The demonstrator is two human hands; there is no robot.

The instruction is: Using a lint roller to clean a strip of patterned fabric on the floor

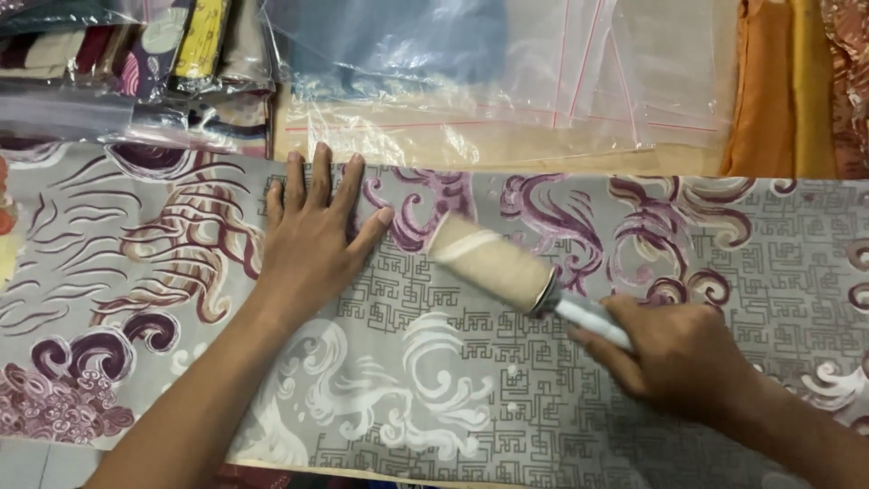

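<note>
Lint roller (493, 263) lies tilted across the patterned fabric (507, 398), its pale beige roll pointing up and to the left, its white handle running down to the right into my right hand (674, 358). I see that hand's fingers (597, 346) wrapped together around the handle, gripping it firmly. The roll rests against the cloth near the middle of the view, just right of my left thumb.

My left hand (312, 235) lies flat on the fabric with its fingers (321, 172) spread wide, palm pressed down, fingertips reaching almost to the cloth's far edge. It holds nothing (it only bears on the cloth).

The fabric is grey, printed with purple and cream swirls, white wave curls and a fine angular maze pattern; it spreads across nearly the whole width of the view.

Beyond its far edge lie clear plastic zip bags (507, 81) with red seal lines, one over blue cloth. At the top left sit more bagged fabrics (136, 54) in mixed colours, and at the top right a stack of folded orange cloth (769, 81).
</note>
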